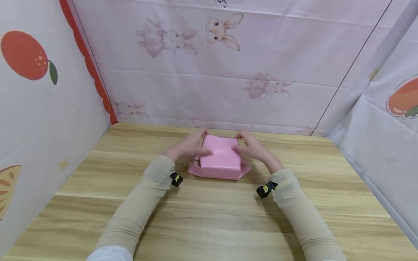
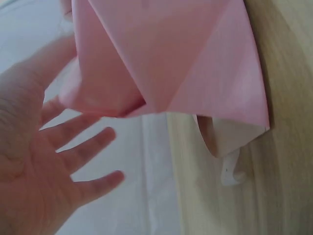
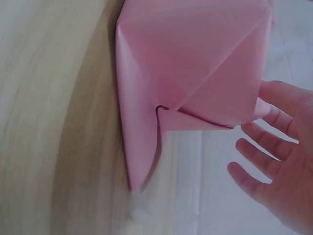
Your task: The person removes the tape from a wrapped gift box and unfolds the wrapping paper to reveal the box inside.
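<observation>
A box-shaped parcel in glossy pink wrapping paper (image 1: 220,156) lies on the table, its ends folded into pointed flaps. At its left far corner my left hand (image 1: 187,145) pinches the paper, thumb over the top and index finger behind. My right hand (image 1: 254,146) grips the opposite far corner in the same way. The other fingers of both hands spread loosely in the wrist views. A pale strip that looks like tape (image 2: 231,171) hangs from the left flap. On the right flap (image 3: 134,147) a similar whitish strip (image 3: 141,214) shows, blurred. The parcel's contents are hidden.
The wood-grain table (image 1: 209,221) reaches back to a pink cloth wall with printed rabbits (image 1: 218,30). White cloth walls with fruit prints (image 1: 24,54) stand at both sides. Small black cameras (image 1: 267,189) sit on both wrists.
</observation>
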Available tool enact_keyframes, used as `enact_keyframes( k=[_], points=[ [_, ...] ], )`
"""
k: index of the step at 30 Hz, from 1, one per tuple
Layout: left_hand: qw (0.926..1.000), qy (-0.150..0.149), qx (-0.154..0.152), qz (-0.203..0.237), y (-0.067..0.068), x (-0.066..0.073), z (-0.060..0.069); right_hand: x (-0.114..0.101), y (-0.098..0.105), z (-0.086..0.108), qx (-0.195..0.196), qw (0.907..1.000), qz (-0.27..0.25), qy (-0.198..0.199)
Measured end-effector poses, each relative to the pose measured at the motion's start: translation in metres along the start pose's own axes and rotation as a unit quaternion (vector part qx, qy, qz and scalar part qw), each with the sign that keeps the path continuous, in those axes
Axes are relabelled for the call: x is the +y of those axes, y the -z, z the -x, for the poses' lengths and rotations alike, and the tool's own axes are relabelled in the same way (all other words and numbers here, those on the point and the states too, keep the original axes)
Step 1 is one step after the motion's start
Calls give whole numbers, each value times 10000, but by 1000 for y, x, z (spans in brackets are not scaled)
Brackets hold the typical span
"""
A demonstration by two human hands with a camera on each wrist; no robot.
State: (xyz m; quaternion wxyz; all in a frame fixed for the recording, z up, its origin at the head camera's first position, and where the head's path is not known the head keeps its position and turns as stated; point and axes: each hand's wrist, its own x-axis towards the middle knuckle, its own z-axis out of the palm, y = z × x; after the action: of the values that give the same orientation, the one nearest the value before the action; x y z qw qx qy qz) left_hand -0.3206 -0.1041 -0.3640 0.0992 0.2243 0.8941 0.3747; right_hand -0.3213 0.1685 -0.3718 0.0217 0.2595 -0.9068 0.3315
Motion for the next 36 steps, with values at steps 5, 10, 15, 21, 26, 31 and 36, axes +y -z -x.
enact_keyframes(
  k=[5, 10, 15, 21, 26, 31, 36],
  points=[
    [9911, -675, 575, -996, 2, 12, 6, -10, 8, 4, 70, 10000, -37, -33],
    [9589, -1775, 1246, -1832, 4, 24, 18, -22, 14, 16, 291, 9990, 44, 324],
    [9054, -2928, 1879, -2433, 6, 31, 38, -33, 20, 35, 601, 9932, 167, 987],
    [8623, -3589, 2044, -2931, 5, 39, 74, -48, 29, 66, 622, 9851, 450, 1538],
    [8420, -3897, 1959, -3176, -1, 48, 105, -56, 32, 90, 547, 9693, 594, 2320],
    [8333, -4050, 1810, -3298, -12, 51, 133, -64, 30, 111, 226, 9512, 651, 3007],
    [8545, -3809, 1283, -3290, -23, 53, 155, -73, 27, 134, -761, 9578, 915, 2616]
  ],
)
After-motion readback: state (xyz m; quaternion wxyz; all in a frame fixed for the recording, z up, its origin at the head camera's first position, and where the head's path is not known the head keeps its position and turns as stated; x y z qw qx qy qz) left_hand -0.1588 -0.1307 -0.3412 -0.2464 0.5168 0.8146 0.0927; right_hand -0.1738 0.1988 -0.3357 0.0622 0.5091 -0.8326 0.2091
